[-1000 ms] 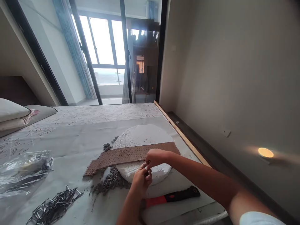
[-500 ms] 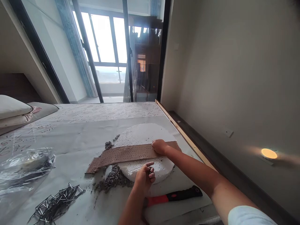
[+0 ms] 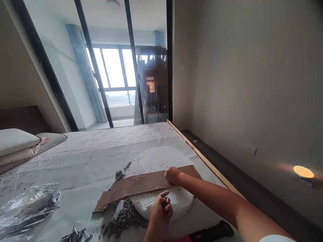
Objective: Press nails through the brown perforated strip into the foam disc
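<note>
A brown board (image 3: 141,184) dotted with rows of small holes lies across a round white foam slab (image 3: 161,156). On top of the board, toward its right part, rests my right hand (image 3: 173,175), fingers closed; whatever is in them is hidden. My left hand (image 3: 161,209) hovers just in front of the board's near edge, palm turned up and fingers curled around something small and dark that I cannot make out. Below it lies a tool with a black and red handle (image 3: 212,233), its head out of view. Loose nails (image 3: 77,236) are heaped at the lower left, partly cut off.
Grey crumbled rubble (image 3: 126,216) lies beside the slab and under the board's left end. A clear plastic bag (image 3: 30,208) sits at the left. The sheet-covered bed (image 3: 83,168) has a wooden rail (image 3: 202,156) along its right side; pillows (image 3: 19,143) are at the far left.
My view has tilted upward, so everything sits lower in the frame and part of the nail heap is cut off. My left hand's fingers have curled in slightly; my right hand stays on the board.
</note>
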The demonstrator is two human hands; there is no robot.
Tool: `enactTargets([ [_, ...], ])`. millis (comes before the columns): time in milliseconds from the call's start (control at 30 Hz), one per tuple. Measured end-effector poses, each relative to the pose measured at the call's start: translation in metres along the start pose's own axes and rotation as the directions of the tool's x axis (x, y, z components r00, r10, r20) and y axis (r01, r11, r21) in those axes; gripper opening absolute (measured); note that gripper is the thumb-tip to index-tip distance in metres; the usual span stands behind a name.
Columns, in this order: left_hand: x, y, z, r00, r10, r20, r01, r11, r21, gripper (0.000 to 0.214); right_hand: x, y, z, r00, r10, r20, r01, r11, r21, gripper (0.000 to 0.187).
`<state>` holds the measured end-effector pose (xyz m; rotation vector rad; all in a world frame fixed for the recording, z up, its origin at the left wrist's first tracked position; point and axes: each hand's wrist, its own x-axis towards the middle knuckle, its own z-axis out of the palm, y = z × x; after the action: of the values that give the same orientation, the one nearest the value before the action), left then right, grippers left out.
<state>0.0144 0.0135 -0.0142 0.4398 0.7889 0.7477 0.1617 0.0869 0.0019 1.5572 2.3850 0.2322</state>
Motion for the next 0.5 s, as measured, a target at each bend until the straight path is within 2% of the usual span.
enactTargets([
  [233, 0.004, -0.002, -0.01, 1.0, 0.001, -0.006, -0.002, 0.997, -0.076, 0.034, 0.007, -0.004, 0.0, 1.0, -0.026, 0.011, 0.026, 0.999, -0.041, 0.022],
  [400, 0.012, 0.0, -0.017, 0.999, -0.039, 0.0, 0.039, 0.995, -0.096, 0.032, 0.009, -0.002, 0.0, 1.0, -0.028, -0.004, 0.028, 0.999, -0.031, 0.025],
  [500, 0.014, 0.002, -0.019, 0.999, -0.053, 0.0, 0.053, 0.994, -0.091, 0.032, 0.005, -0.002, -0.002, 0.998, 0.044, -0.037, -0.041, 0.997, 0.068, 0.031],
])
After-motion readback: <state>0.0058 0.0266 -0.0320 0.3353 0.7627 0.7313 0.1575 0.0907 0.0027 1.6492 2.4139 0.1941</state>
